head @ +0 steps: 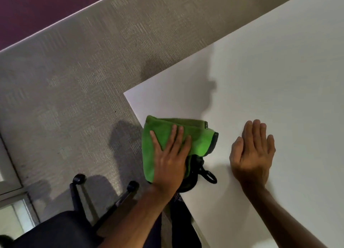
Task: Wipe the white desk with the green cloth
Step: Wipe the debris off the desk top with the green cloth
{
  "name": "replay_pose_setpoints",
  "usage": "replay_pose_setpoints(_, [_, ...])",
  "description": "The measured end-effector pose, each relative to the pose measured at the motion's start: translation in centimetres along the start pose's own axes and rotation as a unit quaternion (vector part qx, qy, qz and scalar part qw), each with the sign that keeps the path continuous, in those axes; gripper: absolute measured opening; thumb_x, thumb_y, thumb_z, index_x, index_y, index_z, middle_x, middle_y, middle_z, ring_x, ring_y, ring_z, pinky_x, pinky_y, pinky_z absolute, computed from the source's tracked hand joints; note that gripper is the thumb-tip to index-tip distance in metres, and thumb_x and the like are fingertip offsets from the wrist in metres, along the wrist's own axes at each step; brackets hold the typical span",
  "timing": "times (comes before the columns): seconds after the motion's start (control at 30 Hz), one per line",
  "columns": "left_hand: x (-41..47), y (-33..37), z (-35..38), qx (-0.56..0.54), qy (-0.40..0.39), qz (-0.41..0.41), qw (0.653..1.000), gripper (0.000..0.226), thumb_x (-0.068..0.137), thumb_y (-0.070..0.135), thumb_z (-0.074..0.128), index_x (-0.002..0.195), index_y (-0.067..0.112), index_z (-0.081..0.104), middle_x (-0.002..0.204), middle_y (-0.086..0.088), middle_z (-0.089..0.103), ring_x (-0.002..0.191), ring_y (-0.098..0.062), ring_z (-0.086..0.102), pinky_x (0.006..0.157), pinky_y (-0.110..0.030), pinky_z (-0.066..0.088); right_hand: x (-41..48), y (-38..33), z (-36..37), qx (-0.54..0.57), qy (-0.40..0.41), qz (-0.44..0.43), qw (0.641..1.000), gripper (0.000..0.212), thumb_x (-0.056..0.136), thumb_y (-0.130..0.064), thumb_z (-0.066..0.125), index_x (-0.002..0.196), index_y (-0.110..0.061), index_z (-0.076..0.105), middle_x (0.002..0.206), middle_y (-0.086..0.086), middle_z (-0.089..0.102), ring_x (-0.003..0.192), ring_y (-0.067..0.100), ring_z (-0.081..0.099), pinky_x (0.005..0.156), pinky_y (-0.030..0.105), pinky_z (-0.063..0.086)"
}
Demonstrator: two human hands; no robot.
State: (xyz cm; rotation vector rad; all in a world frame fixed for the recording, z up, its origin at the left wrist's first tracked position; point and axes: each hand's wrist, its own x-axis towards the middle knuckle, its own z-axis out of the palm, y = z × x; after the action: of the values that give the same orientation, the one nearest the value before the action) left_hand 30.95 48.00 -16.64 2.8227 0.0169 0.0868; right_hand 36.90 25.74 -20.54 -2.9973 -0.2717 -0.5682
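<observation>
The green cloth [199, 138] lies folded at the left edge of the white desk [279, 71], near the desk's corner, partly hanging over the edge. My left hand [170, 158] presses flat on top of it, fingers spread. A black loop or strap [208, 176] sticks out from under the cloth beside that hand. My right hand [253, 151] rests palm down on the bare desk to the right of the cloth, fingers together, holding nothing.
Grey carpet [83, 71] covers the floor left of the desk. A black office chair with castors [78, 179] stands at the lower left, close to the desk edge. A dark purple wall [28, 9] runs across the top left.
</observation>
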Motion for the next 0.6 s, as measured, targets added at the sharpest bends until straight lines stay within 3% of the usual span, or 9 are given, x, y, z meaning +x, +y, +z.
replay_pose_setpoints(0.1, [5.4, -2.6, -0.7, 0.036, 0.000, -0.038, 0.999, 0.039, 0.089, 0.018, 0.060, 0.128, 0.015, 0.062, 0.147, -0.013, 0.050, 0.141, -0.031, 0.039, 0.106, -0.077, 0.019, 0.0, -0.1, -0.1, 0.000, -0.007, 0.002, 1.000, 0.049, 0.105, -0.013, 0.046, 0.149, 0.006, 0.043, 0.155, 0.027, 0.043, 0.151, 0.038, 0.037, 0.116, 0.060, 0.038])
replay_pose_setpoints(0.23, [14.3, -5.4, -1.0, 0.049, 0.019, -0.140, 0.989, 0.035, 0.097, 0.025, 0.048, 0.130, 0.020, 0.056, 0.153, -0.008, 0.042, 0.147, -0.023, 0.028, 0.109, -0.076, 0.010, 0.1, -0.3, -0.4, 0.053, -0.062, 0.050, 0.995, 0.053, 0.109, -0.027, 0.028, 0.156, -0.002, 0.036, 0.165, 0.018, 0.034, 0.157, 0.031, 0.026, 0.126, 0.055, 0.026])
replay_pose_setpoints(0.3, [17.1, -5.3, -0.8, 0.049, 0.014, -0.138, 0.989, 0.034, 0.098, 0.022, 0.044, 0.131, 0.020, 0.054, 0.155, -0.006, 0.039, 0.148, -0.022, 0.023, 0.109, -0.075, 0.008, 0.2, -0.3, -0.4, 0.053, -0.079, 0.055, 0.994, 0.056, 0.109, -0.029, 0.024, 0.157, -0.004, 0.034, 0.167, 0.016, 0.030, 0.158, 0.030, 0.024, 0.127, 0.055, 0.024])
replay_pose_setpoints(0.37, [18.0, -4.3, -0.4, 0.050, 0.006, -0.097, 0.994, 0.037, 0.096, 0.015, 0.045, 0.133, 0.019, 0.051, 0.155, -0.004, 0.039, 0.149, -0.022, 0.021, 0.109, -0.075, 0.008, 0.2, -0.3, -0.4, 0.052, -0.089, 0.059, 0.993, 0.055, 0.109, -0.028, 0.025, 0.157, -0.004, 0.033, 0.167, 0.015, 0.030, 0.158, 0.030, 0.023, 0.126, 0.056, 0.024])
replay_pose_setpoints(0.47, [16.1, -2.6, 0.1, 0.028, -0.003, 0.026, 0.999, 0.043, 0.094, 0.013, 0.050, 0.137, 0.017, 0.050, 0.153, -0.005, 0.042, 0.148, -0.022, 0.024, 0.111, -0.074, 0.007, 0.2, -0.3, -0.5, 0.054, -0.112, 0.070, 0.990, 0.055, 0.109, -0.028, 0.022, 0.160, -0.009, 0.028, 0.170, 0.010, 0.025, 0.160, 0.025, 0.019, 0.127, 0.057, 0.019])
replay_pose_setpoints(0.6, [10.6, 0.0, 0.4, -0.021, -0.023, 0.176, 0.984, 0.043, 0.090, 0.006, 0.055, 0.133, 0.011, 0.058, 0.148, -0.010, 0.049, 0.144, -0.025, 0.035, 0.110, -0.073, 0.011, 0.4, -0.1, -0.9, 0.033, -0.134, 0.110, 0.984, 0.059, 0.107, -0.029, 0.019, 0.163, -0.010, 0.017, 0.173, 0.008, 0.015, 0.161, 0.025, 0.011, 0.128, 0.059, 0.009])
